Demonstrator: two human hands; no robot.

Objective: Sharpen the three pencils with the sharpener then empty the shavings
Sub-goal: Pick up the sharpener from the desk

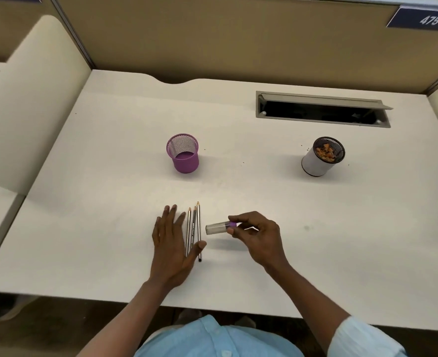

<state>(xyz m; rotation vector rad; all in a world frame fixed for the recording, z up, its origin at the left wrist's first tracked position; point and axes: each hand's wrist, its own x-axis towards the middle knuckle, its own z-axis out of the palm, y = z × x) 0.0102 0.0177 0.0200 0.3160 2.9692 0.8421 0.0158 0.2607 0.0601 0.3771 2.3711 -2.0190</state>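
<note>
Three pencils (pixel 193 229) lie side by side on the white desk (pixel 109 202), tips pointing away from me. My left hand (pixel 171 246) rests flat just left of them, fingers spread, with the thumb lying across their near ends. My right hand (pixel 255 234) holds a small sharpener (pixel 219 227) with a clear shavings case and a purple cap, tilted on its side just right of the pencils. A white cup with a black rim (pixel 316 162) at the right holds orange pencil shavings.
An empty purple mesh cup (pixel 184 157) stands behind the pencils at mid-desk. An open cable slot (pixel 321 109) is set in the desk at the back right. Partition walls enclose the desk at the back and on both sides.
</note>
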